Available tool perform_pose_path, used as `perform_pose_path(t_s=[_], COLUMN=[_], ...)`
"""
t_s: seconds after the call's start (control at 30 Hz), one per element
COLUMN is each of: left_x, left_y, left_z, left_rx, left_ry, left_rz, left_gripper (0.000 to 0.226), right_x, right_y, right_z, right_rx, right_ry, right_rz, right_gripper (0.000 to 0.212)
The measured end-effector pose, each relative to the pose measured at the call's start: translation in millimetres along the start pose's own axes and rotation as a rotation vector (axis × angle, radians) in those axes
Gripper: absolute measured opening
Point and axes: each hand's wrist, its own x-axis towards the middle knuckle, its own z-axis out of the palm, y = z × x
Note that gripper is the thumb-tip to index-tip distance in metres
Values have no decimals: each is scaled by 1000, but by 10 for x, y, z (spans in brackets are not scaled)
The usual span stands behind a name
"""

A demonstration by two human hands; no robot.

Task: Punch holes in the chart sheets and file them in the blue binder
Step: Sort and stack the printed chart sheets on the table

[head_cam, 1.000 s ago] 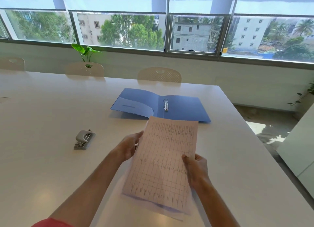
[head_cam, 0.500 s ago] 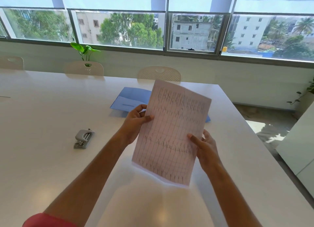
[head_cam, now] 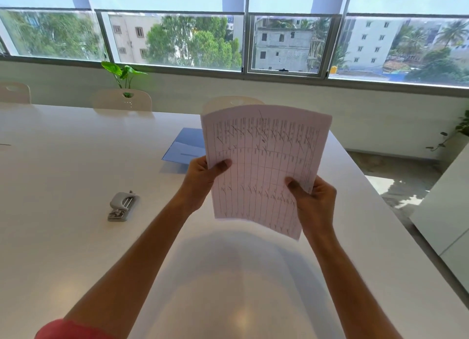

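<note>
- Left hand (head_cam: 203, 178) grips the chart sheets (head_cam: 264, 166) at their left edge, thumb curled over the printed face, fingers hidden behind the paper.
- Right hand (head_cam: 313, 199) holds the same sheets at the lower right edge, thumb pressed on the front, fingers wrapped round the back.
- Between the two hands the sheets stand nearly upright, raised off the table (head_cam: 63, 250), their top edge bowed slightly; the ruled grid and handwritten marks face the person.
- Beyond the left hand, partly hidden by the sheets, lies the blue binder (head_cam: 186, 145) flat on the table; only its left part shows.
- Well to the left of the left hand, and a little nearer the person, a grey hole punch (head_cam: 123, 206) sits on the table, touched by neither hand.
- Far past both hands, pale chairs (head_cam: 121, 100) stand along the table's far edge, with a green plant (head_cam: 121, 73) behind one of them below the windows (head_cam: 172, 39).
- Near the left forearm's end a red sleeve (head_cam: 68, 329) shows at the bottom edge.
</note>
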Motion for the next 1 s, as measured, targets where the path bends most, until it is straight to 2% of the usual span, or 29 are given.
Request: perform_pose_path(t_s=[0.1,0.17,0.3,0.37,0.47,0.6,0.77,0.87,1.0], left_x=[-35,-78,-200,-233,-227,-249,-281,-204,-148], left_y=[-33,-131,-398,-438,-444,-581,-693,-665,-628], left_z=[21,37,74,95,109,128,124,108,115], left_rx=[25,65,81,45,18,41,-12,-167,-327], left_ry=[-6,-16,-34,-20,12,46,173,309,396], left_rz=[-3,-47,-172,-162,-138,-226,-259,-293,-322], left_gripper=[9,10,12,14,13,11,7,14,25], right_x=[-4,-14,-80,-99,-96,-121,-139,-127,-165], right_y=[122,253,407,399,356,410,474,454,437], right_z=[-26,-54,-63,-79,-108,-101,-163,-234,-238], right_rx=[16,18,14,10,-12,-57,-97,-51,140], right_ry=[20,-25,-79,-77,-87,-153,-177,-149,-130], right_rz=[40,114,268,252,190,284,323,321,420], right_gripper=[14,5,14,7,8,7,6,4,19])
